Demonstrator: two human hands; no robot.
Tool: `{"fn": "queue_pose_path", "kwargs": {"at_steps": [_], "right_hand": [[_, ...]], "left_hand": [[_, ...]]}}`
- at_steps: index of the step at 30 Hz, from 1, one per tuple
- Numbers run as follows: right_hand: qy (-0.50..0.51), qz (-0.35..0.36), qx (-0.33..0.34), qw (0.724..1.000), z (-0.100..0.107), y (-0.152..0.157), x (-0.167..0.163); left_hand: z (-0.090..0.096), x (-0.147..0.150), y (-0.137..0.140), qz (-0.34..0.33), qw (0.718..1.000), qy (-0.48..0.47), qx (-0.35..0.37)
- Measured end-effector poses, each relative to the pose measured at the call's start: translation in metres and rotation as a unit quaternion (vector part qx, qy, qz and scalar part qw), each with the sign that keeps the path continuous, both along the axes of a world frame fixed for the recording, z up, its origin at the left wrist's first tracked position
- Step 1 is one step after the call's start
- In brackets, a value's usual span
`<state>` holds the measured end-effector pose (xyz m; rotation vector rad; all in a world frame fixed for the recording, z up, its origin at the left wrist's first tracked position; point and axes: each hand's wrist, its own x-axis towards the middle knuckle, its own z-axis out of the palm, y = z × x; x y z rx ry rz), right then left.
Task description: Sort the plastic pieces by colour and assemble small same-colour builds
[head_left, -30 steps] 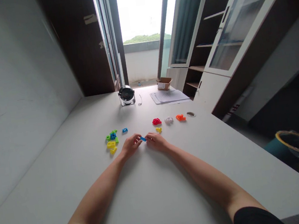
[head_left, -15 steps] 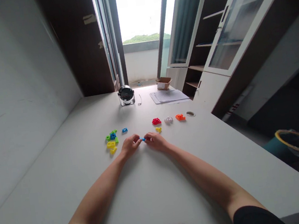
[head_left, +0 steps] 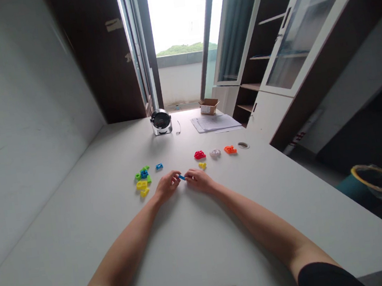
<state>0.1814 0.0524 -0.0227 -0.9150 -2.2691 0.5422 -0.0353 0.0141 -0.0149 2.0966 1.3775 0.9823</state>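
Note:
A small blue plastic block (head_left: pixel 182 177) sits between my two hands, just above or on the white table. My right hand (head_left: pixel 198 179) pinches its right end with the fingertips. At its left end, my left hand (head_left: pixel 168 185) has finger and thumb apart, close around the block without a visible grip. To the left lies a loose cluster of toy pieces: green (head_left: pixel 138 176), blue (head_left: pixel 144 173) and yellow (head_left: pixel 142 184). Another blue piece (head_left: pixel 159 166) lies alone beyond my left hand. Just past my right hand is a yellow piece (head_left: pixel 202 165).
Red pieces (head_left: pixel 200 155), whitish clear pieces (head_left: pixel 215 153), orange pieces (head_left: pixel 230 150) and a tape roll (head_left: pixel 243 146) form a row at right. Farther back stand a round black-and-silver device (head_left: pixel 161 121), papers (head_left: pixel 216 122) and a cardboard box (head_left: pixel 209 107). A wall borders the left.
My left finger and thumb have spread apart, and more of the blue block shows between my hands. My right hand stays nearly in place, and the other pieces have not moved.

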Motion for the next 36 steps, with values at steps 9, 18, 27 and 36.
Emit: {"fn": "queue_pose_path", "kwargs": {"at_steps": [9,18,27,36], "right_hand": [[0.003,0.004,0.003,1.0,0.002,-0.001,0.001],[0.01,-0.008,-0.001,1.0,-0.003,0.001,0.0],[0.02,0.006,0.016,1.0,0.004,-0.007,0.002],[0.017,-0.002,0.051,0.999,0.006,-0.011,0.003]], "left_hand": [[0.004,0.0,-0.001,0.009,1.0,0.005,-0.004],[0.01,0.002,-0.004,0.015,1.0,0.021,-0.009],[0.013,0.002,-0.005,0.006,0.999,0.051,-0.012],[0.011,0.001,-0.005,-0.002,0.999,0.05,-0.014]]}}
